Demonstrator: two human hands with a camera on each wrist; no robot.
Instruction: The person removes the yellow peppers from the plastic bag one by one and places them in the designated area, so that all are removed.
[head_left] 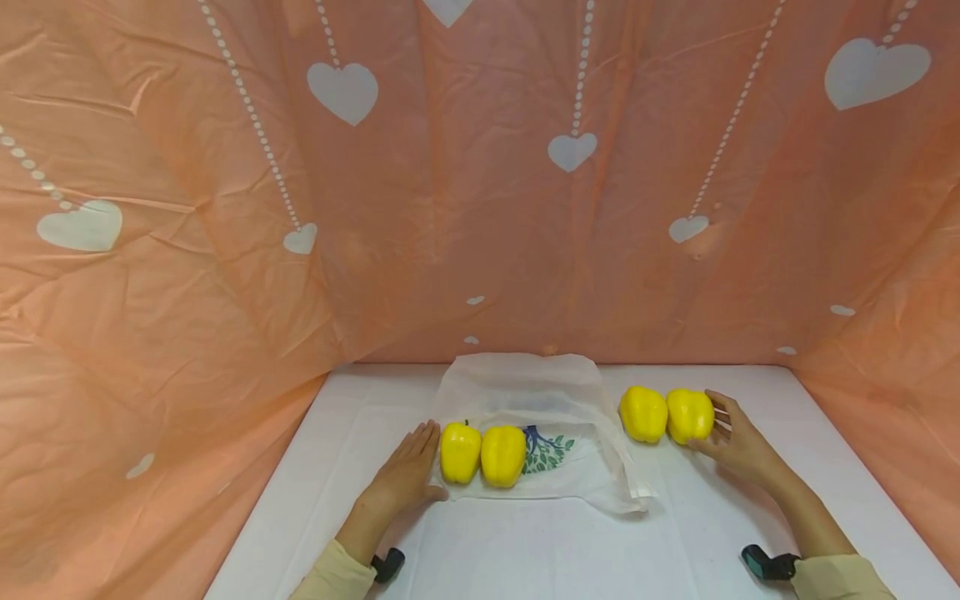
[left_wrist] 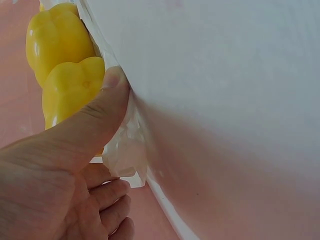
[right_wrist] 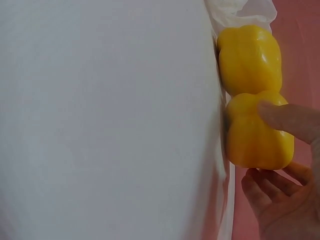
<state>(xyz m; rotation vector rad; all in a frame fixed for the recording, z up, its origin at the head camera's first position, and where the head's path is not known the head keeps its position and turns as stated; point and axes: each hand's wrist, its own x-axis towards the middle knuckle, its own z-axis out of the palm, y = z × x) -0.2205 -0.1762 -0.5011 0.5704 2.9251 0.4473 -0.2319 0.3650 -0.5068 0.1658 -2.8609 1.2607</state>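
Observation:
Two yellow bell peppers, a left one (head_left: 460,453) and its neighbour (head_left: 503,457), lie side by side on a thin white plastic bag (head_left: 517,379) with a printed tree. My left hand (head_left: 405,469) rests at the bag's left end beside them, fingers fairly straight, thumb near the bag's front edge. To the right of the bag, two more yellow bell peppers sit close together. My right hand (head_left: 741,440) holds the outer bell pepper (head_left: 690,416), thumb on its near side and fingers round its right and far sides. The inner bell pepper (head_left: 643,414) stands between it and the bag.
A white-covered table (head_left: 525,550) carries everything. Behind it and at both sides hangs an orange curtain (head_left: 450,208) printed with white hearts. The bag's loose right edge (head_left: 633,492) lies crumpled near the inner right pepper.

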